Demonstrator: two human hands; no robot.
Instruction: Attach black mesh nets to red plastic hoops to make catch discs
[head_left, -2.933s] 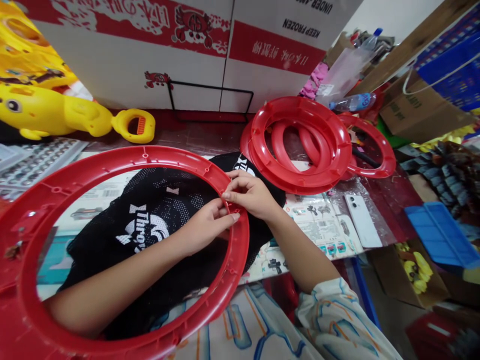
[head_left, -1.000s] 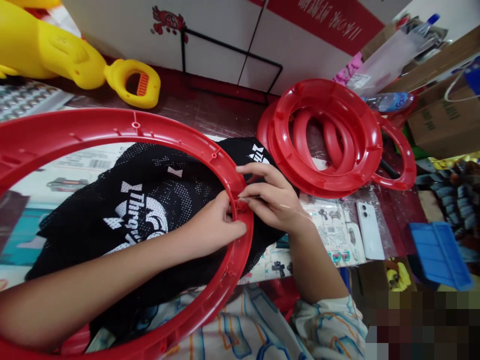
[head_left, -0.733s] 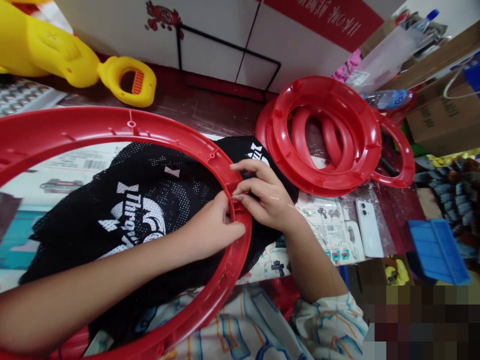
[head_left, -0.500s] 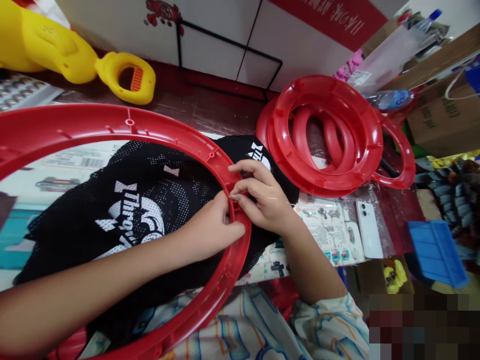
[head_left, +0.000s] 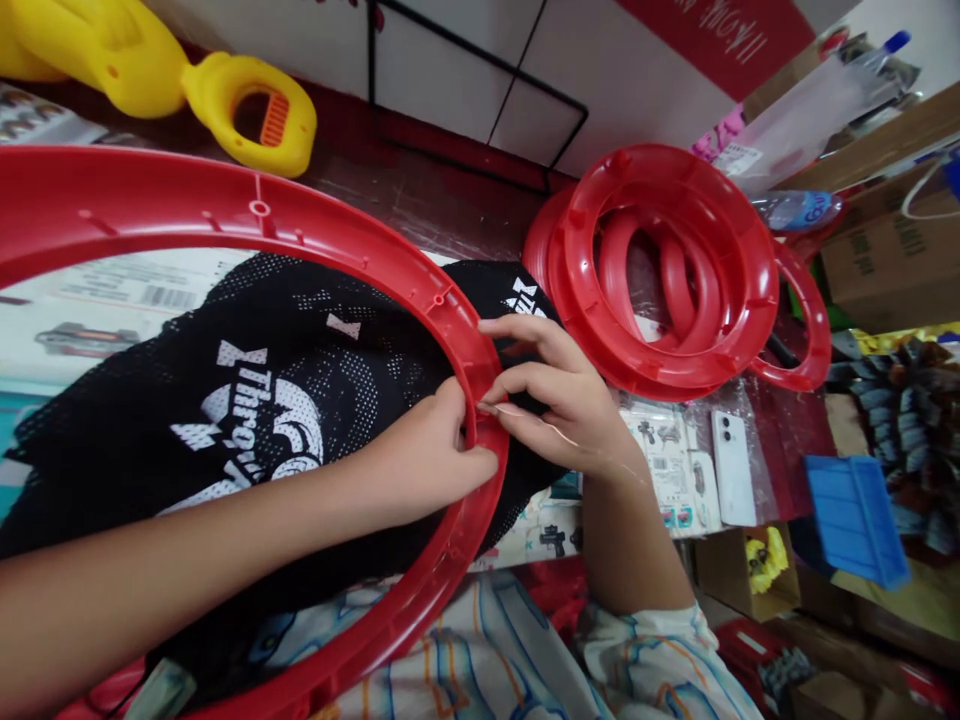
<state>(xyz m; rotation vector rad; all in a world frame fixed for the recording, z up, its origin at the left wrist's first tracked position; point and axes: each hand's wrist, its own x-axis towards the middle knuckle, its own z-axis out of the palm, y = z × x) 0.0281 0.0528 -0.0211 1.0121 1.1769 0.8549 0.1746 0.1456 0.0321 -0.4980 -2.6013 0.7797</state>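
A large red plastic ring (head_left: pixel 225 210) lies tilted over a black mesh net (head_left: pixel 247 400) with white lettering. My left arm passes through the ring, and my left hand (head_left: pixel 427 460) grips the ring's right inner rim, fingers closed on it. My right hand (head_left: pixel 562 400) is just outside the same spot, its fingers pinched against the rim and the net's edge. What the fingertips pinch is too small to make out.
A stack of smaller red rings (head_left: pixel 667 270) lies to the right, with another ring (head_left: pixel 810 330) behind it. A white phone (head_left: pixel 731 455) rests by the table's right edge. A yellow toy (head_left: pixel 247 105) lies at the back left. Cardboard boxes and a blue tray (head_left: pixel 855 520) stand beyond the edge.
Both hands have stayed at the same spot on the ring's rim with small finger movements. The view has shifted down and closer, so the ring fills more of the picture.
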